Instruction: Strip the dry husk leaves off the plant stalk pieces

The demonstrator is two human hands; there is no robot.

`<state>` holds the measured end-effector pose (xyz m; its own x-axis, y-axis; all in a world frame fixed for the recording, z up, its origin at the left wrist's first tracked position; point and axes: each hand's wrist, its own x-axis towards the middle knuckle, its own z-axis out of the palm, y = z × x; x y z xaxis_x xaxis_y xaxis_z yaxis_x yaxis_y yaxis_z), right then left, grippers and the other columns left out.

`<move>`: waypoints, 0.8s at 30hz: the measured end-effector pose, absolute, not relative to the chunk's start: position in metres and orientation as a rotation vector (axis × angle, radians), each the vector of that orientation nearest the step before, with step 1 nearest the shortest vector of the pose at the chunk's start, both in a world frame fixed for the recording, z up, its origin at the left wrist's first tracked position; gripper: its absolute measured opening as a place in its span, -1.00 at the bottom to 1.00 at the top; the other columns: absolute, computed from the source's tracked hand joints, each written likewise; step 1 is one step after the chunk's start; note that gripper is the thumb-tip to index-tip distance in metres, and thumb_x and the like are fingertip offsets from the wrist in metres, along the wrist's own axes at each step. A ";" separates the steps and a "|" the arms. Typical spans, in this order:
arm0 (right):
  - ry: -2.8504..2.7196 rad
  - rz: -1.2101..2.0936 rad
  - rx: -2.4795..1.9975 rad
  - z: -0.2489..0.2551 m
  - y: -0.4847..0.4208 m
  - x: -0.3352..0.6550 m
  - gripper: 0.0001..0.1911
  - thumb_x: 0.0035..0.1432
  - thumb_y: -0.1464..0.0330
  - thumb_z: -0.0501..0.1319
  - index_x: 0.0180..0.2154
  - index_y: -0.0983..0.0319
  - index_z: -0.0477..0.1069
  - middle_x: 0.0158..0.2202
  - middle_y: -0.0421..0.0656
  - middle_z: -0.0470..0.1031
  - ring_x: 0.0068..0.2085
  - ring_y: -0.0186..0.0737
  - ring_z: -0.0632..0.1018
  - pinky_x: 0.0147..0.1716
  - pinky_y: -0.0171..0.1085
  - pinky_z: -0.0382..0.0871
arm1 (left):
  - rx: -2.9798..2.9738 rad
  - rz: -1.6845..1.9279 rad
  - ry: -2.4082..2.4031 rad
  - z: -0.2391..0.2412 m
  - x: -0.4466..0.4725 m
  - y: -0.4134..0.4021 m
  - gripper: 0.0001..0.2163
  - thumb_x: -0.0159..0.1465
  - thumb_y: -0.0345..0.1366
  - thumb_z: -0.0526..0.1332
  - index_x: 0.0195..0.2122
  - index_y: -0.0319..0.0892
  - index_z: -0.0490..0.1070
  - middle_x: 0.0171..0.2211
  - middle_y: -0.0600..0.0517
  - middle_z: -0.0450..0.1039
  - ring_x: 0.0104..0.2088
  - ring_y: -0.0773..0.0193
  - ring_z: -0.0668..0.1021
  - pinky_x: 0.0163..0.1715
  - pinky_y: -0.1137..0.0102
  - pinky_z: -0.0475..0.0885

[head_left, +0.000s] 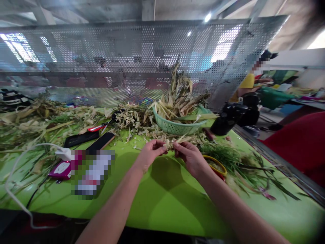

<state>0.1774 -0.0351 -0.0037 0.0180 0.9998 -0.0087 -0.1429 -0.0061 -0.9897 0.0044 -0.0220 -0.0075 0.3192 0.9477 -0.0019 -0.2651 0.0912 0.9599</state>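
Note:
A small, pale bunch of folded dry husk (168,145) sits between my two hands above the green table (162,200). My left hand (151,154) pinches its left side between thumb and fingers. My right hand (190,156) is closed too, its fingertips pinching the right side, where a thin husk strip sticks up. Just beyond my hands, loose husk scraps lie before a pale green basket (177,128) filled with dry corn husks (181,93). Fine details of the bunch are too small to make out.
Left are a phone (101,142), a red-handled cutter (96,128), a magenta box (61,170) with white plug and cable, and husk heaps (33,118). Right are a black container (228,118), a yellow ring (215,164) and green sprigs (220,152). A perforated metal screen (122,61) stands behind.

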 end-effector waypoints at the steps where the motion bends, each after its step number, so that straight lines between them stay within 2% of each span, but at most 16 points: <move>1: -1.163 1.237 -1.161 -0.003 -0.036 0.177 -0.69 -0.02 0.14 0.34 -0.44 0.27 0.45 -0.49 -0.19 0.44 -0.51 -0.37 0.35 -0.46 -0.32 0.21 | 1.097 1.077 0.818 -0.008 0.004 -0.021 -0.71 0.03 -0.23 0.38 -0.27 -0.23 0.41 -0.37 0.01 0.47 -0.35 0.32 0.53 -0.16 0.31 0.38; 5: -1.493 0.938 -1.273 0.000 -0.040 0.176 -0.64 0.10 0.09 0.22 -0.46 0.27 0.43 -0.50 -0.14 0.46 -0.49 -0.31 0.37 -0.48 -0.31 0.22 | 1.125 1.086 0.931 -0.006 0.002 -0.020 -0.78 0.09 -0.24 0.32 -0.30 -0.23 0.42 -0.36 -0.01 0.47 -0.36 0.31 0.51 -0.18 0.28 0.39; 8: -1.618 0.554 -1.277 0.003 -0.043 0.176 -0.73 0.10 0.14 0.24 -0.34 0.23 0.46 -0.40 -0.13 0.47 -0.46 -0.29 0.36 -0.46 -0.29 0.23 | 1.275 1.050 0.981 -0.007 0.000 -0.020 -0.79 0.11 -0.21 0.29 -0.29 -0.23 0.44 -0.37 -0.02 0.46 -0.34 0.28 0.49 -0.22 0.28 0.37; 10: -1.682 0.457 -1.292 0.002 -0.042 0.176 -0.75 0.08 0.18 0.25 -0.26 0.20 0.47 -0.32 -0.09 0.49 -0.46 -0.27 0.38 -0.44 -0.26 0.26 | 1.358 1.032 1.001 -0.009 0.000 -0.020 -0.76 0.12 -0.18 0.28 -0.27 -0.22 0.45 -0.38 -0.01 0.45 -0.36 0.28 0.46 -0.24 0.29 0.36; 14: -1.681 0.692 -1.270 -0.006 -0.038 0.177 -0.68 0.04 0.21 0.28 -0.14 0.16 0.40 -0.30 -0.10 0.51 -0.36 -0.16 0.47 -0.40 -0.24 0.33 | 1.350 1.052 0.967 -0.012 0.001 -0.018 -0.71 0.10 -0.16 0.30 -0.22 -0.22 0.45 -0.39 0.00 0.42 -0.35 0.30 0.44 -0.24 0.32 0.35; 17: -1.606 0.786 -1.232 -0.010 -0.035 0.176 -0.61 0.04 0.21 0.28 -0.08 0.17 0.34 -0.33 -0.14 0.49 -0.36 -0.19 0.47 -0.41 -0.26 0.33 | 1.347 1.118 0.899 -0.011 0.003 -0.018 -0.70 0.06 -0.23 0.34 -0.21 -0.22 0.42 -0.37 0.02 0.41 -0.31 0.31 0.45 -0.22 0.34 0.36; 20: -1.575 0.795 -1.230 -0.008 -0.035 0.175 -0.60 0.04 0.21 0.29 -0.09 0.20 0.34 -0.36 -0.15 0.46 -0.40 -0.24 0.43 -0.42 -0.28 0.30 | 1.362 1.137 0.905 -0.007 0.003 -0.020 -0.73 0.04 -0.28 0.36 -0.26 -0.22 0.39 -0.37 0.02 0.43 -0.32 0.32 0.46 -0.20 0.33 0.37; 24: -1.564 0.876 -1.203 -0.005 -0.036 0.174 -0.61 0.03 0.21 0.29 -0.10 0.20 0.35 -0.34 -0.14 0.45 -0.36 -0.22 0.44 -0.40 -0.28 0.31 | 1.372 1.089 0.970 -0.005 0.002 -0.021 -0.77 0.06 -0.26 0.34 -0.29 -0.23 0.41 -0.33 -0.01 0.47 -0.31 0.29 0.48 -0.20 0.30 0.38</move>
